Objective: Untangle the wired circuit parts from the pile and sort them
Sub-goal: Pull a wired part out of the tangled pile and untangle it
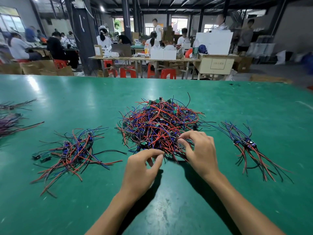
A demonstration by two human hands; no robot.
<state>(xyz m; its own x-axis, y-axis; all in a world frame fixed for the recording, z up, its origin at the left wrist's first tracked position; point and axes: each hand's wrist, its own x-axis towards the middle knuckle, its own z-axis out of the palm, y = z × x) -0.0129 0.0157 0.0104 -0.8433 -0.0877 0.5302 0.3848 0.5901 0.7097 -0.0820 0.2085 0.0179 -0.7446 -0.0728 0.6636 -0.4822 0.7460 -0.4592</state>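
Note:
A tangled pile of wired circuit parts (159,122), red, blue and black wires with small green boards, lies in the middle of the green table (169,200). My left hand (142,168) sits at the pile's near edge, thumb and fingers curled together as if pinching wires there. My right hand (198,150) reaches into the pile's near right side, its curled fingertips among the red wires. A loose sorted group of wired parts (72,150) lies to the left. A smaller, neater bundle (249,146) lies to the right.
More wire bundles (10,119) lie at the table's far left edge. Beyond the table's far edge stand work tables (152,60), red stools (127,72), cardboard boxes and several seated and standing people.

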